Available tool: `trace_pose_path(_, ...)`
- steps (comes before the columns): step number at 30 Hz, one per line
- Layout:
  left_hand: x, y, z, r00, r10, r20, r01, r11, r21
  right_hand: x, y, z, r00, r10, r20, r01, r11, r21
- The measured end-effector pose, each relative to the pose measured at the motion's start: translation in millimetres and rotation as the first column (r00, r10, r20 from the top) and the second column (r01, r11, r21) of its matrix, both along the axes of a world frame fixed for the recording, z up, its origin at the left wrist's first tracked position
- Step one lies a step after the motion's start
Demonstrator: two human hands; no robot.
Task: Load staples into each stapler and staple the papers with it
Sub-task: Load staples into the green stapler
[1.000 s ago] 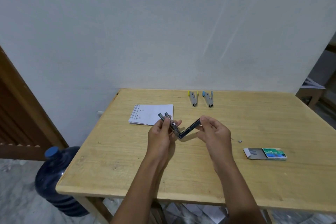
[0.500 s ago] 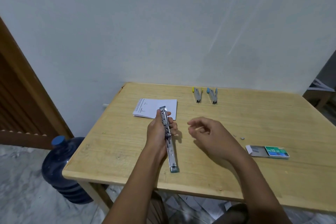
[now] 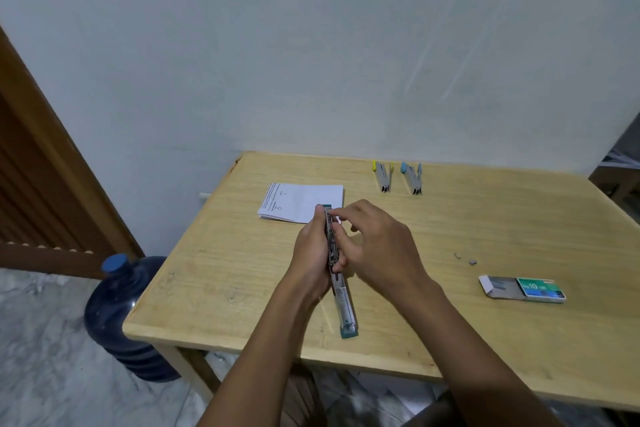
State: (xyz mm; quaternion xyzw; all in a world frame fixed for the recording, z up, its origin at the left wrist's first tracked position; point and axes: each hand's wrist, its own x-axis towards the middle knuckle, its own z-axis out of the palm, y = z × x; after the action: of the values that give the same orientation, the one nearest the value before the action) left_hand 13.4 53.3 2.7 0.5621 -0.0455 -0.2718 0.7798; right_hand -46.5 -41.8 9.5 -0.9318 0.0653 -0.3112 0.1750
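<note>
Your left hand [image 3: 311, 253] grips the unfolded stapler [image 3: 344, 305], its near end jutting toward you over the table [image 3: 450, 340]. Your right hand [image 3: 377, 250] has curled fingertips [image 3: 337, 213] on its far half; pinching or touching, can't tell. The staple box [image 3: 540, 289] at right lies open, staples [image 3: 500, 285] in its tray.

The table [image 3: 485, 218] is pale yellow wood, finely grained. The papers [image 3: 304, 201] are white with black print. The opened stapler [image 3: 346, 308] is grey with teal ends. The yellow-tipped stapler [image 3: 383, 177] and blue-tipped stapler [image 3: 412, 178] are silver. The staple box [image 3: 540, 289] is green, white-lettered.
</note>
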Motion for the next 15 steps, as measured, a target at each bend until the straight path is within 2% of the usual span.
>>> trace_pose_path(6,2.6,-1.2,1.5,0.998,-0.058,-0.005,0.058,0.997,0.052,1.9,-0.3,-2.1,1.0,0.023,-0.004,-0.023,0.999,0.038)
trace_pose_path(11,4.6,-1.6,2.3,0.998,-0.046,-0.051,0.047,0.999,0.014,0.7,3.5,-7.7,0.998,0.049,-0.027,-0.047,0.997,0.056)
trace_pose_path(15,7.1,-2.6,3.4,0.993,0.001,-0.114,0.0,1.0,0.009,-8.6,6.4,-3.4,0.997,0.073,0.029,-0.074,0.996,0.053)
